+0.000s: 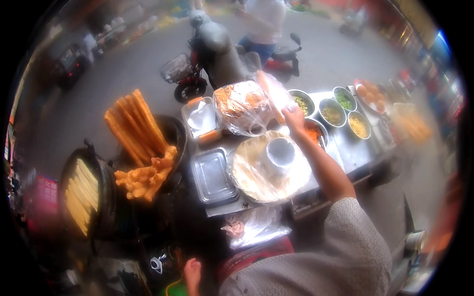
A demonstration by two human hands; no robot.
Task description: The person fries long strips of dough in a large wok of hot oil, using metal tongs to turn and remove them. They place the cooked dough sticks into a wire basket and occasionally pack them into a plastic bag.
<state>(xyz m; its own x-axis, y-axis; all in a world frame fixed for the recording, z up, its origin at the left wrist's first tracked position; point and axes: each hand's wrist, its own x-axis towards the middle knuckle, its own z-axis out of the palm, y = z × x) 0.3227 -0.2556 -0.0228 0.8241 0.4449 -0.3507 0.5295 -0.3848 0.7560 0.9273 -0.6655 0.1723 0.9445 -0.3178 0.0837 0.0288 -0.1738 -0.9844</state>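
My right hand [295, 119] reaches out over the metal counter, its fingers closed on a clear plastic bag [274, 90] with a pale, flat item in it. Left of the bag stands wrapped brown fried food [237, 97]. Below my forearm lies a round stack of pale flatbreads [250, 179] under clear film, with a metal bowl [280, 152] on top. A bowl of shredded orange food [313, 135] is partly hidden by my wrist. My left hand [192, 272] hangs low by my body, its fingers loosely curled; whether it holds something is unclear.
Fried dough sticks [135, 125] stand in a dark pan at left, beside a pot of paler sticks [82, 196]. Bowls of chopped food [333, 111] and a plate of eggs [370, 96] line the right. Beyond the counter are a scooter [218, 48] and a person [263, 22].
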